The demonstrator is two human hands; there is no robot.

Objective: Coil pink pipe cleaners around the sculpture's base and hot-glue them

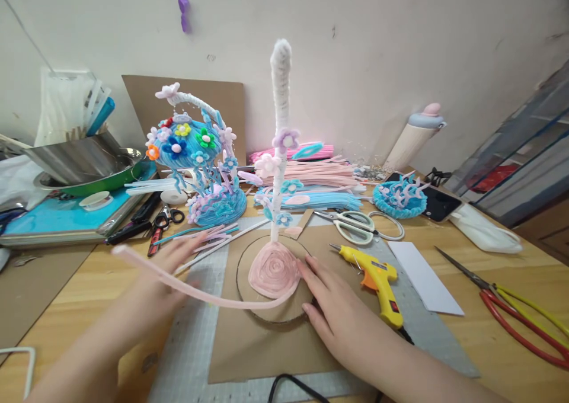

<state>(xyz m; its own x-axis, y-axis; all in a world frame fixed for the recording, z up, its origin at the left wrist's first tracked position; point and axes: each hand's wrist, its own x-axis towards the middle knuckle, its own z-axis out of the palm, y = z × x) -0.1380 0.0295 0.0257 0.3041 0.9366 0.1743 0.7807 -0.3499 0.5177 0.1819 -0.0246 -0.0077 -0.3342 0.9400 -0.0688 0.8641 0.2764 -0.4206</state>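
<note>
A pink pipe-cleaner coil point(273, 271) lies flat inside a circle drawn on a cardboard sheet point(249, 355). From its near edge a loose pink pipe-cleaner tail point(208, 299) sweeps left and up, crossing in front of my left hand point(178, 266). That hand is open, its fingers stretched towards thin pipe-cleaner strips point(217, 237); no grip on the tail shows. Fingertips of my right hand point(333, 305) rest against the coil's right edge, fingers extended and thumb apart. Behind the coil rises an upright white wrapped stem point(280, 106) with pastel flowers and leaves.
Right of the cardboard lie a yellow glue gun point(377, 278), scissors point(353, 226), a white card strip point(424, 275) and red-yellow scissors point(511, 314). Further back stand a blue flowered ornament point(191, 148), pipe-cleaner bundles point(311, 175) and a bottle point(413, 133). A black cable point(297, 381) curves in front.
</note>
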